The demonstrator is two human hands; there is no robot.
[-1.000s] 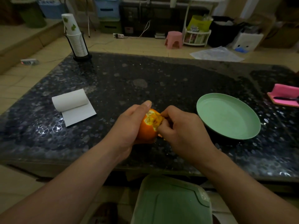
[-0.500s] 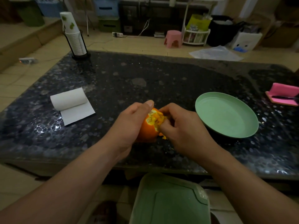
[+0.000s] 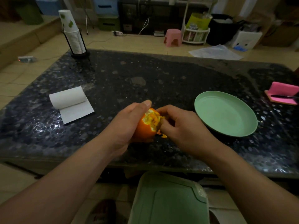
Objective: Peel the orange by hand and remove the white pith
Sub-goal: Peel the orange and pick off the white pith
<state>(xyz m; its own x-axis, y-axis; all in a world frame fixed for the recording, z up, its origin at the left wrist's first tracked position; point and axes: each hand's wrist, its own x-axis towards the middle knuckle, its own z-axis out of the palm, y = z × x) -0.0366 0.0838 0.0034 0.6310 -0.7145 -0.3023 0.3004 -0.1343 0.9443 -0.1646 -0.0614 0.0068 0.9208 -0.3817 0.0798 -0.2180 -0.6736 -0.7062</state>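
The right hand (image 3: 182,128) has its fingers curled in tight, pinching the torn lip of the glossy rind (image 3: 143,132) on a round, partly opened orange (image 3: 148,125), while the left hand (image 3: 127,125) wraps the fruit from the far side with the thumb laid over the top. The fruit is held just above the near edge of the dark speckled stone table (image 3: 161,78). From where I stand, the pull should go low and sideways, with the thumb sliding under the white layer so skin and pith lift together and the segments don't get gouged. A small orange scrap of peel (image 3: 163,135) hangs or lies just below. The shallow pale-green plate (image 3: 210,101) sits near on the right, handy for scraps. I can read no writing anywhere; the tall stack of white paper cups (image 3: 74,38) shows only green leaf prints.
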